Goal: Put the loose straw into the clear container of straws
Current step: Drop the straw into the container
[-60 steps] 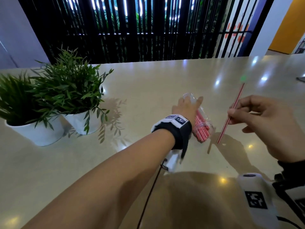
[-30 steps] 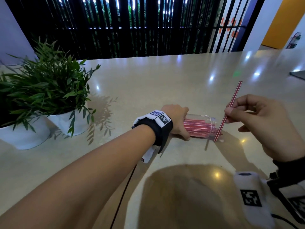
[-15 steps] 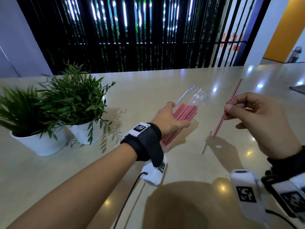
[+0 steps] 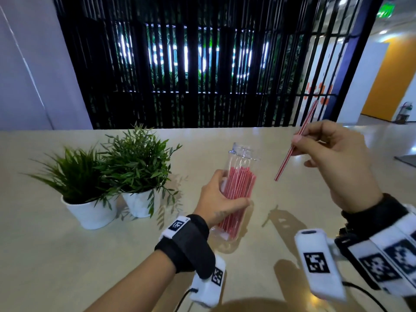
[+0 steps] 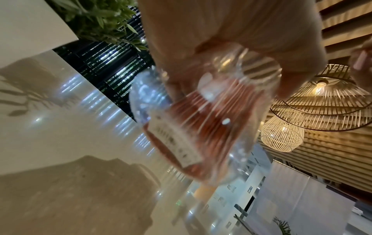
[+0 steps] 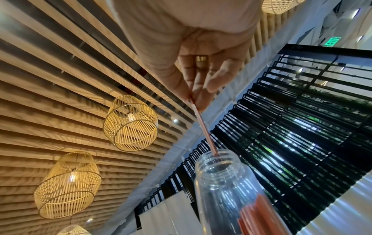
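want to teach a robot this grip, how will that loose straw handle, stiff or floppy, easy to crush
The straw stays straight though the right hand pinches it only mid-length, so probably fairly stiff. It looks thin and likely very light, so a hard pinch might crush it. Lying on the table it would probably roll.

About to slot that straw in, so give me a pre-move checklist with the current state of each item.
1. Container mouth uncapped: ok; the clear container shows an open neck.
2. Container held steady, mouth up: ok; the left hand grips its body, roughly upright and tilted slightly.
3. Straw secured: ok; the right hand pinches the loose straw near its middle.
4. Straw tip lined up with the mouth: not ok in the head view, where the tip hangs right of and below the rim; the right wrist view alone makes it seem closer.
5. Room inside: ok; the straws inside stop short of the neck.
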### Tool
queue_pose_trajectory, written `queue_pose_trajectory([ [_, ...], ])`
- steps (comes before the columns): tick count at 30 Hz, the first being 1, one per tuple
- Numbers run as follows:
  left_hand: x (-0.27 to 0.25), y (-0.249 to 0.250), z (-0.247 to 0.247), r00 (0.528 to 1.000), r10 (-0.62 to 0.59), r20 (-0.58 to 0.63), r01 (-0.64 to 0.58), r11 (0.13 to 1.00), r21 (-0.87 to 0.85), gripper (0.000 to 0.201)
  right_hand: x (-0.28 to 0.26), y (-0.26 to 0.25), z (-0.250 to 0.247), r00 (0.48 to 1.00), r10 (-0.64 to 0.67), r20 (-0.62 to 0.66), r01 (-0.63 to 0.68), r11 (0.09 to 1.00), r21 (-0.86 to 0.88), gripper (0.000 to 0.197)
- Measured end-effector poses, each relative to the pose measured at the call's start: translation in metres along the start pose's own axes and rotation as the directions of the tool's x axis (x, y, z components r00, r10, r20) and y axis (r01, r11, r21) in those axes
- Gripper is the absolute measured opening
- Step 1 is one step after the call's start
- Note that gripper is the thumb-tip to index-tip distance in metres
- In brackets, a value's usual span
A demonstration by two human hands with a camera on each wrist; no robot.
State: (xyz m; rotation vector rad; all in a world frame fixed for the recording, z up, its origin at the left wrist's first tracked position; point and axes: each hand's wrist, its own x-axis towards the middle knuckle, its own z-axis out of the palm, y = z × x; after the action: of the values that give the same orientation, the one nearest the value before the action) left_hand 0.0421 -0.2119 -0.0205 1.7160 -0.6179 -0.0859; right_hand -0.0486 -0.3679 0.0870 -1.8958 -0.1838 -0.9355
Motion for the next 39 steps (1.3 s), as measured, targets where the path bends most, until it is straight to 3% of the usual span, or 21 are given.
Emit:
queue_pose_trajectory([
  [5,-0.019,0.008,-0.008,0.997,-0.012,-0.081,0.002,0.993,-0.116,0.07,0.017,-0.033,0.018,0.987,-0.093,-0.128,0.101,0.993,0.058,0.023],
  [8,-0.029,0.015,-0.013,0.994,0.005,-0.108,-0.017,0.994,-0.109,0.067,0.028,-0.048,0.03,0.979,-0.126,-0.161,0.129,0.992,0.006,0.06],
  [10,-0.033,0.021,-0.016,0.991,0.024,-0.129,-0.038,0.994,-0.106,0.067,0.037,-0.053,0.039,0.979,-0.146,-0.14,0.14,0.989,-0.051,0.072],
  [16,-0.05,0.032,-0.021,0.964,0.049,-0.263,-0.086,0.988,-0.13,0.075,0.049,-0.053,0.067,0.99,-0.139,-0.017,0.137,0.987,-0.086,0.063],
  [19,-0.052,0.03,-0.023,0.942,0.039,-0.332,-0.078,0.991,-0.105,0.066,0.045,-0.054,0.076,0.991,-0.133,0.025,0.134,0.99,-0.049,0.062],
  [25,-0.056,0.03,-0.037,0.932,0.041,-0.359,-0.063,0.997,-0.051,0.061,0.034,-0.055,0.093,0.99,-0.132,0.057,0.135,0.989,-0.056,0.06],
  [30,-0.06,0.028,-0.052,0.908,0.061,-0.415,-0.079,0.997,-0.027,0.068,0.026,-0.057,0.11,0.979,-0.131,0.159,0.143,0.988,-0.066,0.051],
  [36,-0.063,0.025,-0.057,0.899,0.065,-0.432,-0.08,0.997,-0.016,0.061,0.017,-0.062,0.112,0.951,-0.201,0.234,0.239,0.96,-0.148,0.035],
  [39,-0.062,0.024,-0.058,0.891,0.069,-0.449,-0.087,0.996,-0.019,0.062,0.018,-0.064,0.105,0.961,-0.191,0.2,0.218,0.969,-0.12,0.047],
])
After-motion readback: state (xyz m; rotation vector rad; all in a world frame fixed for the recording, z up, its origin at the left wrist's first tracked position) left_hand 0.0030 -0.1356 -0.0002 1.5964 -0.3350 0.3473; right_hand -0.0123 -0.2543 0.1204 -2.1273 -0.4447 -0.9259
